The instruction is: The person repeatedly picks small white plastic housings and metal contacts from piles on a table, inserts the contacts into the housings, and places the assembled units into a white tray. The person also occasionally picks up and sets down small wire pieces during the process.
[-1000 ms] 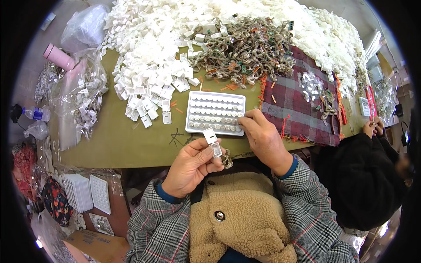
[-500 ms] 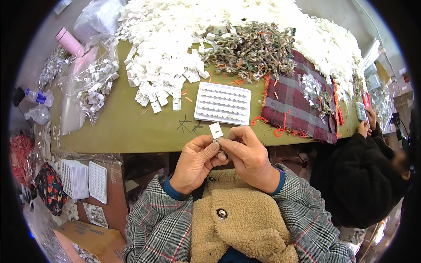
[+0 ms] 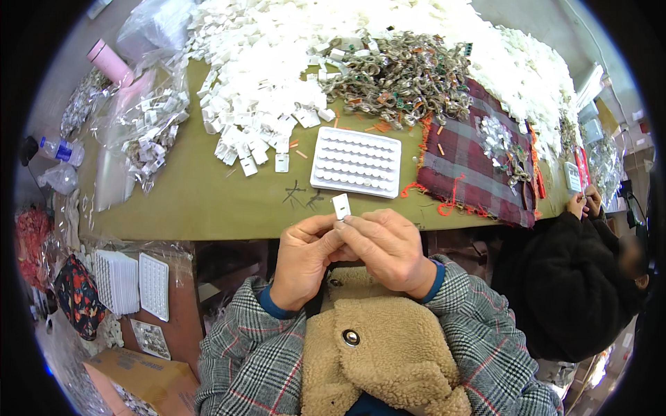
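Note:
A small white plastic housing with a dark slot [image 3: 340, 205] stands up between my fingertips, just in front of the table's near edge. My left hand [image 3: 305, 255] pinches its lower end, thumb and fingers closed. My right hand [image 3: 386, 248] is closed on the same piece from the other side, its fingers laid over the lower part. What lies beneath the fingers is hidden. Just beyond my hands, a white tray with rows of round cups [image 3: 395, 173] rests on the green tabletop [image 3: 208, 201].
Loose white housings [image 3: 250, 104] spread over the far left, beside a heap of coiled cables with small boards [image 3: 399, 80]. A plaid cloth [image 3: 458, 159] lies at right. Stacked trays [image 3: 116, 283] and a cardboard box [image 3: 142, 374] are at lower left. Another person [image 3: 562, 284] works at right.
My right fingers have straightened and slid over the lower part of the housing, covering more of it. At right, the other person's hands have drawn together, away from the pale device.

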`<state>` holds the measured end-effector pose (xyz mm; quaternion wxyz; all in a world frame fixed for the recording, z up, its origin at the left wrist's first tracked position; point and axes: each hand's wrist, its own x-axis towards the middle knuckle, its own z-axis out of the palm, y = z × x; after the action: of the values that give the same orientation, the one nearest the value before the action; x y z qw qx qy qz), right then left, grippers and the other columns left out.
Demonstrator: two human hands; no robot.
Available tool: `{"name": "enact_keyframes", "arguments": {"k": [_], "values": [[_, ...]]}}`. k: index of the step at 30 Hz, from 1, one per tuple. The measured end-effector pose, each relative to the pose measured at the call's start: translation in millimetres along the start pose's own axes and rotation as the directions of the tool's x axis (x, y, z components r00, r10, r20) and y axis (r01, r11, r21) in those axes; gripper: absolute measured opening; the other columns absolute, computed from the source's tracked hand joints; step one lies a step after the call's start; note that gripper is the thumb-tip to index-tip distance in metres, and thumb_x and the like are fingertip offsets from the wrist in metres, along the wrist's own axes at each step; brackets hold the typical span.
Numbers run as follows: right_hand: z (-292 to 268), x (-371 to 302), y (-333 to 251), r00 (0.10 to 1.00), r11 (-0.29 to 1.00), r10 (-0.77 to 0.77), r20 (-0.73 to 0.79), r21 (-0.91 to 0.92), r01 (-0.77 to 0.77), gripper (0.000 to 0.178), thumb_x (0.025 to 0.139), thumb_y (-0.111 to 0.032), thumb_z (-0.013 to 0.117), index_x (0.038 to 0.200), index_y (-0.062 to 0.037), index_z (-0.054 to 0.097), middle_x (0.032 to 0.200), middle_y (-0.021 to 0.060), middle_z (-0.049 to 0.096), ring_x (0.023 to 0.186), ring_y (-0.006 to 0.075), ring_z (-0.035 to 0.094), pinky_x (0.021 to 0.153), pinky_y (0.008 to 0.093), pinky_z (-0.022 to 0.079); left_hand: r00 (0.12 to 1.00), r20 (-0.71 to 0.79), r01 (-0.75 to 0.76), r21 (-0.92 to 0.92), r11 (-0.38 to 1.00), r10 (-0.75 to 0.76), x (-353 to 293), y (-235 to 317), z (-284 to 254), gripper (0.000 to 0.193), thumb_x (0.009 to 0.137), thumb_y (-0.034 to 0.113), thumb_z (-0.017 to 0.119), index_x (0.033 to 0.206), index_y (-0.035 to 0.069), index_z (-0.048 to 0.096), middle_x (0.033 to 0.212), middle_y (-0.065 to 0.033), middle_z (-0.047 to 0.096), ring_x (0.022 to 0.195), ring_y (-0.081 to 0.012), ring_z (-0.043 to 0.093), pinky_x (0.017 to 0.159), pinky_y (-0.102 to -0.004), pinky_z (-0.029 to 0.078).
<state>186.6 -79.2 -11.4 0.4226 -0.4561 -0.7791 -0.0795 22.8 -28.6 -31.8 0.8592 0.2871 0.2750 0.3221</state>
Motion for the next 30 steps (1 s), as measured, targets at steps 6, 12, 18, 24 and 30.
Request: {"name": "enact_keyframes", "arguments": {"k": [6,12,18,24,30], "values": [[-10.0,-16.6,13.4,0.857,0.862,0.492,-0.151,0.219,-0.456,0.039,0.079,0.011,0.067,0.117,0.0048,0.064,0.093,0.0149,0.069,0.077,0.0267,0.067,0.069,0.0321,0.055,0.999,-0.004,0.032,0.087,0.996,-0.032,10.0,6.4,2.6,0.017,0.096,0.004,0.062,0.109,-0.007,0.065,0.095,-0.016,0.071,0.075,-0.0179,0.071,0.071,-0.0313,0.062],[-23.7,-23.7,57.6,0.793,0.802,0.597,-0.122,0.049,-0.596,0.02,0.086,0.006,0.068,0.105,0.0016,0.071,0.086,0.0108,0.061,0.074,0.0202,0.062,0.067,0.0287,0.05,0.999,-0.005,0.042,0.13,0.991,-0.041,18.9,6.6,2.6,0.022,0.092,0.003,0.061,0.111,-0.007,0.064,0.093,-0.018,0.071,0.069,-0.0173,0.069,0.067,-0.0322,0.062],[-7.3,-19.9,76.9,0.836,0.834,0.545,-0.072,-0.059,-0.549,0.035,0.076,0.01,0.067,0.109,-0.0003,0.07,0.089,0.0125,0.059,0.075,0.0274,0.063,0.065,0.0345,0.052,0.996,-0.028,0.091,0.143,0.985,-0.088,25.1,7.3,3.6,0.024,0.091,0.002,0.06,0.113,-0.007,0.064,0.091,-0.0189,0.071,0.065,-0.017,0.068,0.063,-0.0336,0.062],[-3.6,-23.3,79.2,0.872,0.866,0.488,-0.042,-0.1,-0.49,0.023,0.079,0.006,0.068,0.101,0.0015,0.068,0.087,0.0127,0.057,0.074,0.0277,0.062,0.065,0.0358,0.051,0.997,-0.03,0.079,0.111,0.991,-0.076,25.6,7.4,2.9,0.026,0.093,0.004,0.058,0.116,-0.007,0.062,0.094,-0.0183,0.07,0.068,-0.0155,0.067,0.065,-0.0339,0.062],[-17.6,-11.1,55.0,0.808,0.808,0.589,0.009,-0.043,-0.588,0.015,0.083,0.004,0.068,0.096,0.0013,0.062,0.086,0.0147,0.059,0.074,0.0298,0.062,0.067,0.0368,0.051,0.994,0.047,0.103,-0.081,0.991,-0.099,22.6,3.7,-1.5,0.032,0.101,0.007,0.052,0.129,-0.008,0.054,0.105,-0.0192,0.068,0.084,-0.0169,0.069,0.081,-0.0355,0.063]]}}
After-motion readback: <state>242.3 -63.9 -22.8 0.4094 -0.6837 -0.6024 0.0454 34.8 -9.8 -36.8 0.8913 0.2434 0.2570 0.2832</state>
